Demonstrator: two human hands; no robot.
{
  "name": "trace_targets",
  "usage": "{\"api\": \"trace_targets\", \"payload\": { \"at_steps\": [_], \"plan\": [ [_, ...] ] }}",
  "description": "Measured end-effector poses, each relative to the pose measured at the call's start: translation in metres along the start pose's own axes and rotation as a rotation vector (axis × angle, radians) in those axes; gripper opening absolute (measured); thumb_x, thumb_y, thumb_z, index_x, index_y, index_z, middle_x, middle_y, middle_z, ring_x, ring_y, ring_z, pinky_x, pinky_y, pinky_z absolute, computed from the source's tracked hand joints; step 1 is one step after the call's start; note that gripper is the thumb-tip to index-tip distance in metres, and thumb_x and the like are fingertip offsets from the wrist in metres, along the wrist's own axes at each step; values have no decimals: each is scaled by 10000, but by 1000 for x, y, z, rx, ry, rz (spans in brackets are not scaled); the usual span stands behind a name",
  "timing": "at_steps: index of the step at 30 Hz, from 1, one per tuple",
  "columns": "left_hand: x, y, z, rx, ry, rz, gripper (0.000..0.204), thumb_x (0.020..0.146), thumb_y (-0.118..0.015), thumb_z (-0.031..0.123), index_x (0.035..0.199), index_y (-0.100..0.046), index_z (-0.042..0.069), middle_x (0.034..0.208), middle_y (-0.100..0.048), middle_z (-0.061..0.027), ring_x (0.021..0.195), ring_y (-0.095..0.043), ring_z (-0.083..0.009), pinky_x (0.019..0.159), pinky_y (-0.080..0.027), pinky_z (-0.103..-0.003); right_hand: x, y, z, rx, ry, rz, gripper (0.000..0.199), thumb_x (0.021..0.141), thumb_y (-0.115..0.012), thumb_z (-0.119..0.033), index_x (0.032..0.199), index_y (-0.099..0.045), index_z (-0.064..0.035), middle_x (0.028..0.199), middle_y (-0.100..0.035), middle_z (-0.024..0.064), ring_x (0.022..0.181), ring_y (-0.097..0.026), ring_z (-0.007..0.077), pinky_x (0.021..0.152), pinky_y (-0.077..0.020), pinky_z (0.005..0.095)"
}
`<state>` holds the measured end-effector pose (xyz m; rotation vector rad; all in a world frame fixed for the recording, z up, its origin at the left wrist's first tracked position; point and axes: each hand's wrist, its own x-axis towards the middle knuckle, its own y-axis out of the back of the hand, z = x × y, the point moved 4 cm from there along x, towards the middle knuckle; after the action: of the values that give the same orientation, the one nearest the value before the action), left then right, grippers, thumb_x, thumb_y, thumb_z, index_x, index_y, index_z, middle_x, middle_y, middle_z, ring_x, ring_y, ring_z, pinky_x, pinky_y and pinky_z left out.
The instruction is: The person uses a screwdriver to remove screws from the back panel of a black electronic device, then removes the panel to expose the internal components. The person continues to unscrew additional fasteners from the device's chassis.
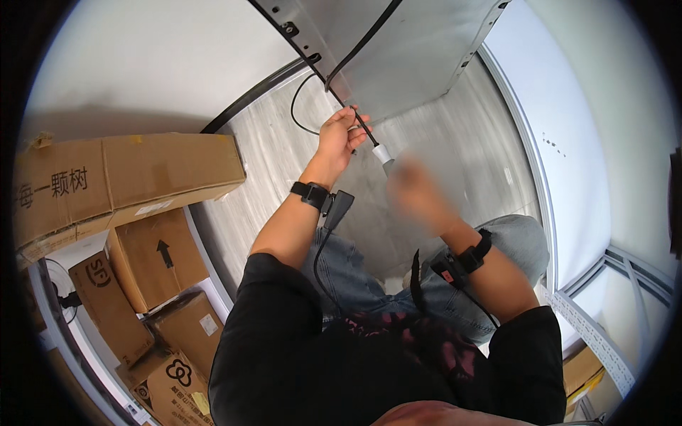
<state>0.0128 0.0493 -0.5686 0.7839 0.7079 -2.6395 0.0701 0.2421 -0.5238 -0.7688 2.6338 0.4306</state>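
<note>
In front of me, above the floor, my left hand point(343, 136) has its fingers curled round a thin black cable point(366, 133). Just below those fingers the cable ends in a white and grey connector point(382, 154). My right hand point(415, 188) is at the connector's grey lower end, but it is smeared, and its grip cannot be made out. Over both hands stands a grey metal cabinet or panel point(398, 60), its edge dotted with holes. A thicker black cable point(362, 39) hangs across it, and a thin loop of black cable point(293, 106) curves beside my left hand.
At the left a long cardboard box point(170, 163) lies above several brown cartons point(156, 255) on a shelf. White walls rise on both sides. Lower right is a perforated metal shelf frame point(586, 323). Grey wood-look floor point(249, 192) lies below; wired black devices are strapped to my wrists.
</note>
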Motion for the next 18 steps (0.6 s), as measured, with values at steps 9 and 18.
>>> {"api": "trace_targets", "payload": {
  "at_steps": [9, 18],
  "plan": [
    [4, 2, 4, 12, -19, 55, 201, 957, -473, 168, 1114, -558, 75, 926, -652, -88, 697, -626, -150, 583, -508, -231, 10, -8, 16, 489, -285, -105, 358, 948, -485, -271, 1212, -496, -29, 901, -565, 39, 613, -560, 104, 520, -417, 245],
    [8, 5, 2, 30, -35, 102, 189, 956, -464, 164, 1081, -579, 80, 907, -650, -66, 716, -613, -150, 596, -491, -231, 15, -11, 15, 585, -285, -156, 354, 956, -469, -273, 1188, -497, -6, 884, -562, 42, 592, -548, 97, 488, -387, 221]
  ]
}}
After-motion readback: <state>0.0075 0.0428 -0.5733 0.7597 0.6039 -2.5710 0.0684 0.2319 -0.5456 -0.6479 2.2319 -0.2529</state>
